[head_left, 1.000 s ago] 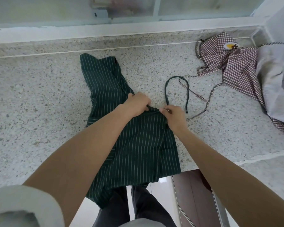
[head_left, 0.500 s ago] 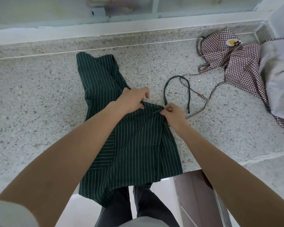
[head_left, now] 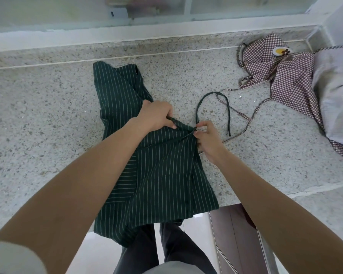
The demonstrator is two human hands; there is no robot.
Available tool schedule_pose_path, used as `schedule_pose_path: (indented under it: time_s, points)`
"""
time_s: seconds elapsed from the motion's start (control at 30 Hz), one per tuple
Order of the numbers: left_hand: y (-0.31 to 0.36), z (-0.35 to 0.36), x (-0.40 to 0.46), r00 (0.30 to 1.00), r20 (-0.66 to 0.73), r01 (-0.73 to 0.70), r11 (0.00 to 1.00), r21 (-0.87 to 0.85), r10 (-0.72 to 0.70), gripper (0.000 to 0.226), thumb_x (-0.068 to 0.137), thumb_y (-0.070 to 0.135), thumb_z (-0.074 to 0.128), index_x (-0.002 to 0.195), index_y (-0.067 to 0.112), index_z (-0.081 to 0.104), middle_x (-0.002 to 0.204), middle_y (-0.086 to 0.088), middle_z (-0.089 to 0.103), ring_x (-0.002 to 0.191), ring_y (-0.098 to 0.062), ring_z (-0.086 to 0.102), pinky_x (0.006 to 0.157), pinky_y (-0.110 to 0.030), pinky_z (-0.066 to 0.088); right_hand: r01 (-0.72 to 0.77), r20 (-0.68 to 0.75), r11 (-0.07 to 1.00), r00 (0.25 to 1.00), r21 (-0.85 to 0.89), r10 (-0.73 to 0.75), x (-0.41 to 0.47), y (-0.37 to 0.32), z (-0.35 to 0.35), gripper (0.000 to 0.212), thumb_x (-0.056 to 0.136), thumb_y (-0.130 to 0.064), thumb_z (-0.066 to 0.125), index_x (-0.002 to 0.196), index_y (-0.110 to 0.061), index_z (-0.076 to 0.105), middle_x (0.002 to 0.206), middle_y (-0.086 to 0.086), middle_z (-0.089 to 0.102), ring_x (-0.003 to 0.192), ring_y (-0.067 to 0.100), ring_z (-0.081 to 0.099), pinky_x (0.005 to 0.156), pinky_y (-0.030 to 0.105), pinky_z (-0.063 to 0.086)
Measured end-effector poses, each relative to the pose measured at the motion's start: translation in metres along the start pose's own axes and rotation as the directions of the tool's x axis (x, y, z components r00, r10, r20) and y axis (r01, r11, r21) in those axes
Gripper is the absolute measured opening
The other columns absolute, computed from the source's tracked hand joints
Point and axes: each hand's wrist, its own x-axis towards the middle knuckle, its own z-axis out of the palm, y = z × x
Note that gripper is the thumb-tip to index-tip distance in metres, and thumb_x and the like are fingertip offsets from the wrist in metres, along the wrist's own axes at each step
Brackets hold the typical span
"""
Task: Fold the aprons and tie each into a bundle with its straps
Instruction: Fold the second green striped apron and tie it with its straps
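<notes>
The left hand (head_left: 155, 115) covers the green striped apron (head_left: 162, 175) fold it grips, so the fingertips curled under the cloth cannot be seen. The right hand (head_left: 205, 136) hides the spot where the dark strap (head_left: 212, 93) meets the cloth at its pinch. Below both grips, the apron's hem drops past the granite counter (head_left: 38, 125) edge. Right of the grips, the checked apron (head_left: 289, 80) lies partly under white cloth (head_left: 335, 99), which the frame edge cuts off.

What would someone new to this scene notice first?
The green striped apron lies mid-counter, its lower end hanging over the near edge, with both hands pinching its waist: left hand, right hand. A checked apron lies crumpled in the far right corner of the counter.
</notes>
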Motion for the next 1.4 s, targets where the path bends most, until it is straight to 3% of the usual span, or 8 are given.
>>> schedule_pose_path:
  time_s: [0.17, 0.37, 0.53, 0.77, 0.93, 1.07, 1.17, 1.4]
  points:
    - [0.007, 0.013, -0.012, 0.975, -0.222, 0.034, 0.993, 0.116, -0.007, 0.043, 0.077, 0.048, 0.069, 0.102, 0.02, 0.049, 0.114, -0.003, 0.054, 0.113, -0.022, 0.042, 0.098, -0.038, 0.026, 0.165, -0.007, 0.957, 0.985, -0.238, -0.171, 0.0, -0.007, 0.006, 0.034, 0.093, 0.006, 0.036, 0.077, -0.017, 0.056, 0.093, 0.006, 0.059, 0.078, 0.02, 0.052, 0.066, 0.032, 0.043]
    - [-0.017, 0.04, -0.06, 0.871, -0.491, 0.032, 0.999, 0.038, -0.009, 0.037, 0.086, 0.015, 0.061, 0.122, 0.013, 0.049, 0.127, -0.008, 0.045, 0.117, -0.026, 0.042, 0.098, -0.039, 0.033, 0.202, 0.07, 0.883, 0.979, -0.423, -0.191, -0.004, -0.001, 0.008, 0.023, 0.092, -0.002, 0.049, 0.111, -0.012, 0.056, 0.123, 0.009, 0.052, 0.11, 0.022, 0.051, 0.085, 0.024, 0.04]
    - [-0.044, 0.061, -0.107, 0.881, -0.455, 0.115, 0.991, -0.063, -0.131, 0.024, 0.09, 0.006, 0.053, 0.114, 0.01, 0.056, 0.119, -0.009, 0.051, 0.111, -0.026, 0.047, 0.093, -0.039, 0.036, 0.284, 0.072, 0.565, 0.927, -0.775, -0.368, -0.025, 0.004, 0.008, 0.057, 0.085, -0.013, 0.064, 0.134, -0.016, 0.036, 0.13, 0.013, 0.03, 0.122, 0.028, 0.031, 0.098, 0.033, 0.035]
    - [-0.047, 0.068, -0.127, 0.949, -0.298, 0.051, 0.982, -0.181, -0.104, 0.047, 0.086, 0.008, 0.061, 0.131, 0.012, 0.045, 0.137, -0.008, 0.039, 0.125, -0.027, 0.04, 0.11, -0.038, 0.03, -0.047, -0.09, 0.715, 0.996, -0.697, -0.023, -0.055, 0.021, 0.017, 0.036, 0.093, -0.033, 0.056, 0.106, -0.005, 0.037, 0.089, 0.012, 0.054, 0.076, 0.026, 0.053, 0.063, 0.034, 0.041]
    - [-0.058, 0.073, -0.165, 0.684, -0.411, 0.478, 0.796, -0.371, -0.602, 0.043, 0.088, 0.015, 0.059, 0.124, 0.002, 0.04, 0.126, -0.017, 0.041, 0.115, -0.03, 0.04, 0.095, -0.039, 0.037, -0.123, -0.086, 0.71, 0.992, -0.693, 0.088, -0.072, 0.035, 0.024, 0.038, 0.095, -0.02, 0.052, 0.061, -0.009, 0.039, 0.06, 0.005, 0.041, 0.054, 0.018, 0.043, 0.058, 0.031, 0.042]
    - [-0.083, 0.086, -0.179, 0.617, -0.039, 0.681, 0.559, -0.473, -0.786, 0.073, 0.089, 0.037, 0.059, 0.134, -0.01, 0.025, 0.135, -0.027, 0.036, 0.126, -0.038, 0.035, 0.105, -0.045, 0.032, -0.188, -0.147, 0.855, 0.98, -0.484, 0.132, -0.082, 0.038, 0.026, 0.019, 0.093, -0.011, 0.054, 0.092, 0.007, 0.059, 0.082, 0.014, 0.056, 0.076, 0.026, 0.053, 0.081, 0.044, 0.051]
    - [-0.093, 0.089, -0.178, 0.678, 0.099, 0.563, 0.428, -0.707, -0.729, 0.051, 0.089, 0.031, 0.06, 0.124, -0.002, 0.045, 0.123, -0.022, 0.055, 0.11, -0.034, 0.055, 0.094, -0.042, 0.047, -0.169, -0.192, 0.899, 0.977, -0.404, 0.097, -0.088, 0.039, 0.027, 0.032, 0.095, -0.009, 0.049, 0.12, 0.011, 0.051, 0.112, 0.029, 0.058, 0.094, 0.035, 0.058, 0.093, 0.054, 0.046]
    - [-0.09, 0.077, -0.192, 0.681, -0.015, 0.402, 0.39, -0.828, -0.732, 0.05, 0.079, 0.013, 0.074, 0.123, 0.002, 0.054, 0.121, -0.013, 0.059, 0.107, -0.027, 0.058, 0.088, -0.031, 0.046, 0.017, -0.218, 0.911, 0.969, -0.411, -0.116, -0.097, 0.053, 0.027, 0.006, 0.101, -0.013, 0.033, 0.098, -0.009, 0.035, 0.081, 0.006, 0.045, 0.062, 0.013, 0.038, 0.053, 0.029, 0.029]
